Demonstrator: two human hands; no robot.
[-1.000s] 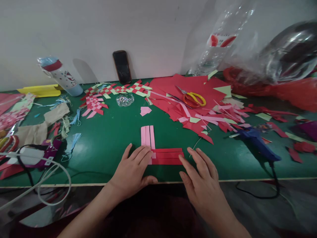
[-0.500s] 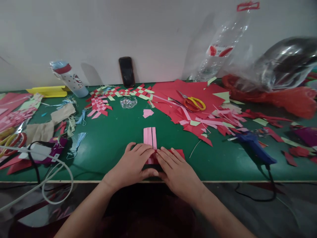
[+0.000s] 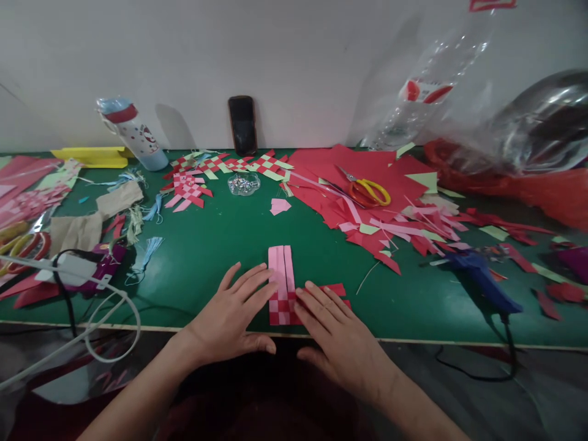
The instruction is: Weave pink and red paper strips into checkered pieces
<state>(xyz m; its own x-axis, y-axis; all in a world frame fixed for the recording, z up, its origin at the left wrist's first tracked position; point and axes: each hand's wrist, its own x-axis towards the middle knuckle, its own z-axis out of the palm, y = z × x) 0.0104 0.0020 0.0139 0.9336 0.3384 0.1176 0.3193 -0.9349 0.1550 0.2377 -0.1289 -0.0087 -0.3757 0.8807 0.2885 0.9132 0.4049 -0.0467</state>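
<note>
Close to the front edge of the table lies a piece woven from pink paper strips [image 3: 277, 263] and red paper strips [image 3: 337, 289], checkered [image 3: 281, 311] where they cross. The pink strips point away from me, the red ones to the right. My left hand [image 3: 229, 315] is open, its fingertips at the left side of the weave and the thumb apart. My right hand [image 3: 337, 331] lies flat over the red strips, fingers stretched out, hiding part of them. A dark gap runs between two of the pink strips.
Scissors [image 3: 370, 192] rest on red paper sheets [image 3: 316, 165] behind. A blue glue gun [image 3: 484, 282] lies right; a bottle [image 3: 133, 135], phone [image 3: 242, 125] and bead dish [image 3: 244, 184] stand at the back. Cables [image 3: 133, 318] and tassels [image 3: 146, 254] lie left.
My hands have drawn apart, uncovering the checkered part of the weave. The left hand moved left, off its middle; the right hand stays over the red strips. The view has shifted slightly.
</note>
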